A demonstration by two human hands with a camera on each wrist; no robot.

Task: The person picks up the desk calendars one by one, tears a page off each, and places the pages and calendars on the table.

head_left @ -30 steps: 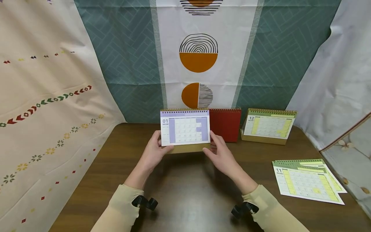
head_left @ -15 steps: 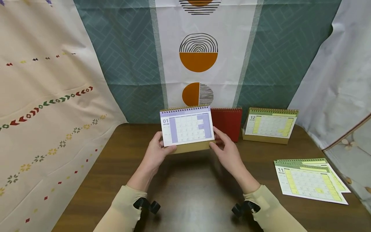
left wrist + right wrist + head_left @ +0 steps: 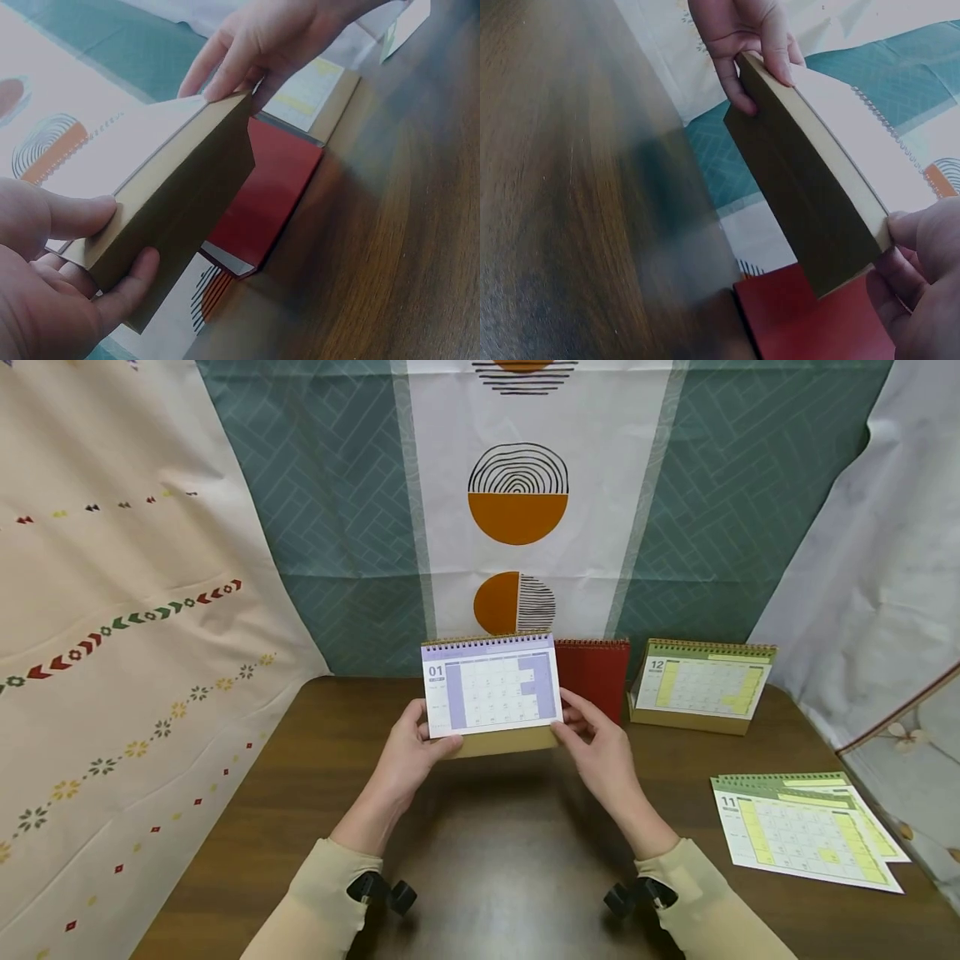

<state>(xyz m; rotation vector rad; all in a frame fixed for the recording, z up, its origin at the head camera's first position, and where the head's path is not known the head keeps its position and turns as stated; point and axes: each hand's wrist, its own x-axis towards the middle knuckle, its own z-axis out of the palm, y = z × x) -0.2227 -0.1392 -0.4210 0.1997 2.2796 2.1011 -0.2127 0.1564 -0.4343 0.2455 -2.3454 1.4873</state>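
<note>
Both hands hold a desk calendar (image 3: 495, 689) with a purple-and-white page marked 01 and a tan cardboard stand, raised above the table and slightly tilted. My left hand (image 3: 405, 756) grips its lower left corner, thumb on the front of the tan strip. At the lower right corner my right hand (image 3: 600, 756) pinches the stand with thumb in front and fingers behind. In the left wrist view the underside of the cardboard stand (image 3: 180, 202) faces the camera. Behind the calendar's right side stands a red spiral-bound desk calendar (image 3: 596, 677), partly hidden.
A green-and-yellow desk calendar (image 3: 697, 685) marked 12 stands at the back right. Loose calendar pages (image 3: 806, 835), the top one marked 11, lie at the right of the brown wooden table (image 3: 480, 860). Patterned cloths (image 3: 337, 527) hang behind and at the sides.
The purple calendar has been lifted a little and shifted slightly right, its right side tipping upward. Both hands keep their hold and have moved along with it.
</note>
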